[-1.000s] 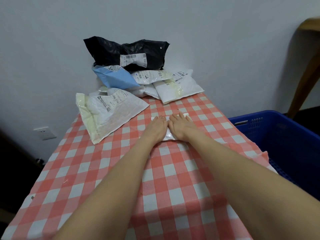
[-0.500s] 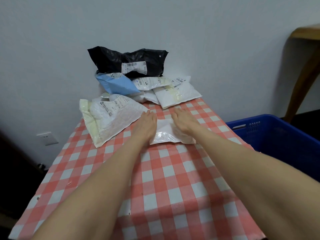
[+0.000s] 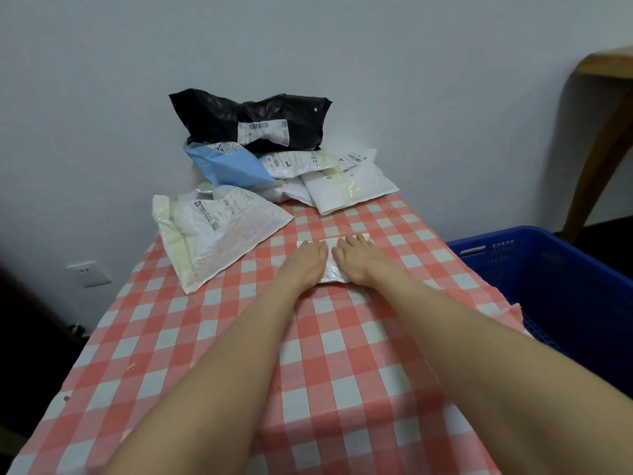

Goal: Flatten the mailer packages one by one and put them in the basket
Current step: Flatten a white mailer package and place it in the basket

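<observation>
- Left hand (image 3: 303, 265): laid flat, palm down, fingers straight and together, pressing on the left part of a small white mailer (image 3: 331, 270). It grips nothing.
- Right hand (image 3: 358, 262): likewise flat with fingers extended, pressing on the right part of the same mailer, just beside the left hand.
- Small white mailer: lies flat on the tabletop (image 3: 222, 354), mid-width and towards the far half. It is mostly covered by both hands, with only a strip between them and its far edge showing.
- Tabletop: covered with a red-and-white checked cloth.
- Large white mailer (image 3: 219, 234): lies on the tabletop to the left of the hands, apart from them, puffed and crumpled.
- Far end, against the wall: a heap of mailers, with a black mailer (image 3: 250, 121) on top, a blue mailer (image 3: 229, 168) below it, and several white mailers (image 3: 352, 186) beside and beneath.
- Blue basket (image 3: 548, 269): stands below the right edge of the tabletop. No mailer can be seen in the visible part.
- Wall socket (image 3: 89, 274): low on the wall, left of the tabletop.
</observation>
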Motion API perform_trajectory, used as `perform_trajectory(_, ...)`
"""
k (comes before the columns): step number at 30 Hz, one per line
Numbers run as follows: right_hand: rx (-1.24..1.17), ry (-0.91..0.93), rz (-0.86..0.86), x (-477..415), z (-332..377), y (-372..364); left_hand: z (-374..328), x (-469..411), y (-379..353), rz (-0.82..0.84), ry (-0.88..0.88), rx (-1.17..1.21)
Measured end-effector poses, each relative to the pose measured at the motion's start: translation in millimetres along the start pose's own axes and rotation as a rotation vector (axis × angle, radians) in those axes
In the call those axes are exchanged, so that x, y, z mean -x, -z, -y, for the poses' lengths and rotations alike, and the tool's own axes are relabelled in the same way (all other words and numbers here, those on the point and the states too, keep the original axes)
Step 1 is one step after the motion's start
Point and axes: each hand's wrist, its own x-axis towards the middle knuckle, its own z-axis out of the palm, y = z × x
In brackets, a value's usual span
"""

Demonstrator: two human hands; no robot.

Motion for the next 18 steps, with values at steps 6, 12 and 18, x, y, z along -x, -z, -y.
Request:
perform_trajectory(6, 0.048, 0.012, -0.016, 3.1, 0.1, -2.3, 2.1, -3.3, -6.8, -0.056, -0.043, -0.153)
perform_trajectory(12, 0.054, 0.000, 0.004, 2.6, -0.2, -2.5, 0.7, -3.6, -7.5, -0.074, -0.109, -0.289)
perform_trajectory(18, 0.039, -0.002, 0.029, 4.3, 1.0, -1.1, 2.5, -3.8, -8.7, -0.077, -0.139, -0.396)
